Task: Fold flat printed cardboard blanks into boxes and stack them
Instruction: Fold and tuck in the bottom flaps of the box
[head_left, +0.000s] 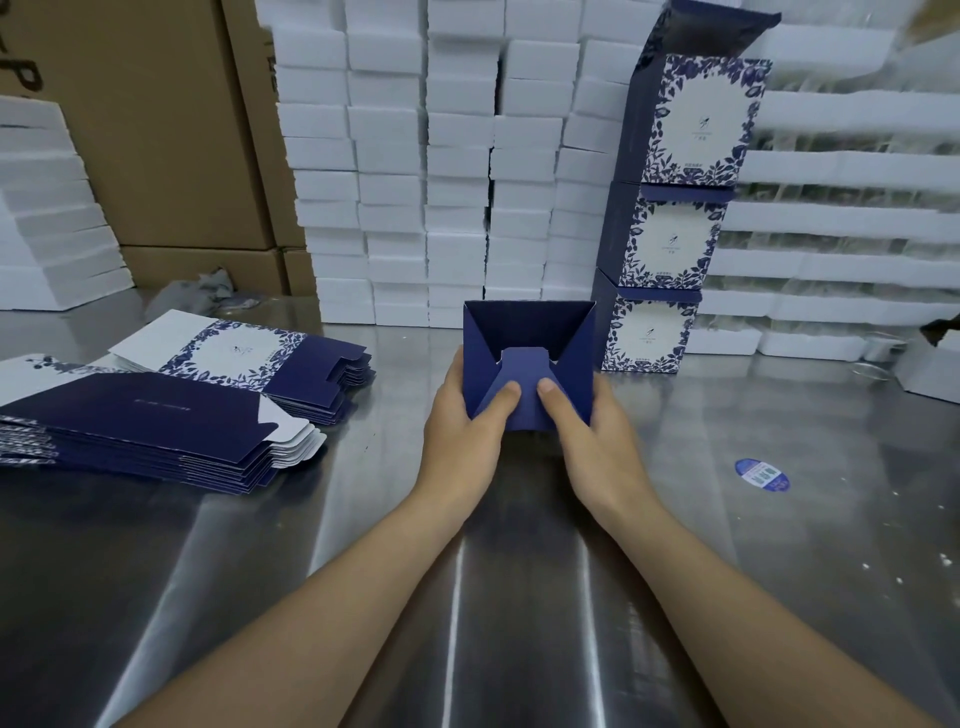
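L hand, R hand hold box, flapped end toward camera.

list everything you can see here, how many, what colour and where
half-folded box: one, dark blue, table centre, open end towards the camera
finished boxes: three, blue-and-white floral, stacked right of centre
flat blanks: two piles, blue and white, table left
foam blocks: many, white, stacked behind
cartons: several, brown, back left
sticker: one, blue oval, table right
table: one, shiny metal
left hand: grips the box's left side, thumb on the flap
right hand: grips the box's right side, thumb on the flap
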